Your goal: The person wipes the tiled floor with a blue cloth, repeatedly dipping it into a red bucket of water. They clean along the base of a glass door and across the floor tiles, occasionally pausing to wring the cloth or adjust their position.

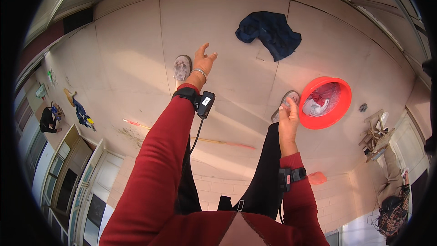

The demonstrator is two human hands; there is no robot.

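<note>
My left hand [203,62] reaches out over the tiled floor with its fingers apart and nothing in them. It wears a metal bangle and is beside one of my shoes [182,67]. My right hand [289,123] hangs in front of the other shoe [291,98], thumb and fingers apart, holding nothing that I can see. Just right of it stands a red plastic basin [309,122] with red and white wet cloth [318,102] and suds inside. Beyond both hands, a dark blue garment [271,33] lies crumpled on the floor.
A thin stick [211,141] lies behind my feet. Small wooden stools [377,136] stand at the right, near a seated person [391,208]. Another person [47,119] crouches far left. Dark blue cloth [81,113] lies on the left floor. A red plastic piece [317,178] is behind my right arm.
</note>
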